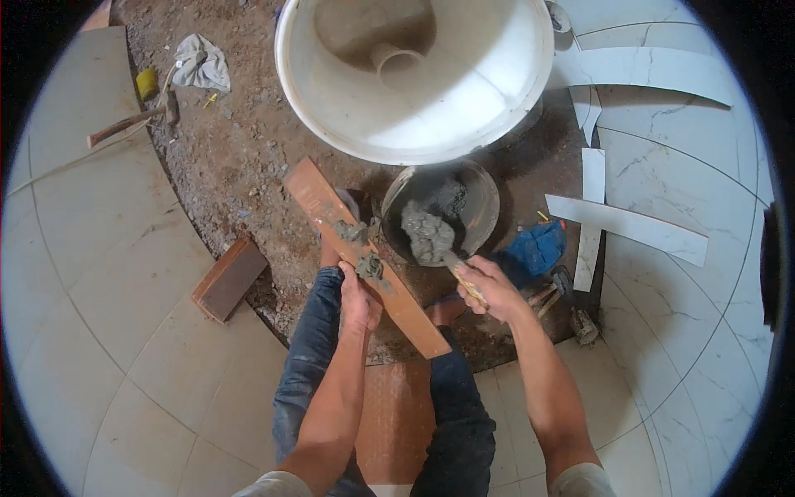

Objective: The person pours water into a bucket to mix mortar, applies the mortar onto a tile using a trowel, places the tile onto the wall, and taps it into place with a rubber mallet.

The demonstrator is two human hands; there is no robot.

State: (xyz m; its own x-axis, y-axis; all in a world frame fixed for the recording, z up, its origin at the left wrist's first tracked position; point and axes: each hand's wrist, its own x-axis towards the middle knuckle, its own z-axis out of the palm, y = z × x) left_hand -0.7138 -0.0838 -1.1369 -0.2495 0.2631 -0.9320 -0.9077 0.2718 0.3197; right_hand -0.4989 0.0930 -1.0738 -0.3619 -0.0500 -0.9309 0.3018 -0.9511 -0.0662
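My left hand (pixel 358 302) is closed around the lower edge of a long, narrow orange-brown tile strip (pixel 414 321), which slants across in front of my knees. Two lumps of wet grey mortar (pixel 369 266) sit on its face near my fingers. In my right hand (pixel 494 290) is the pale handle of a trowel (pixel 466 279). A heap of mortar (pixel 426 234) covers its blade, over the round dark bucket (pixel 490 192). More mortar (pixel 450 199) shows inside the bucket, and the blade itself is hidden.
A large white tub (pixel 505 108) stands beyond the bucket. White tile offcuts (pixel 625 222), a blue plastic bag (pixel 537 250) and a hammer (pixel 563 282) lie at right. Brown tile pieces (pixel 230 280), another hammer (pixel 132 124) and a cloth (pixel 201 62) are at left on tile and rubble.
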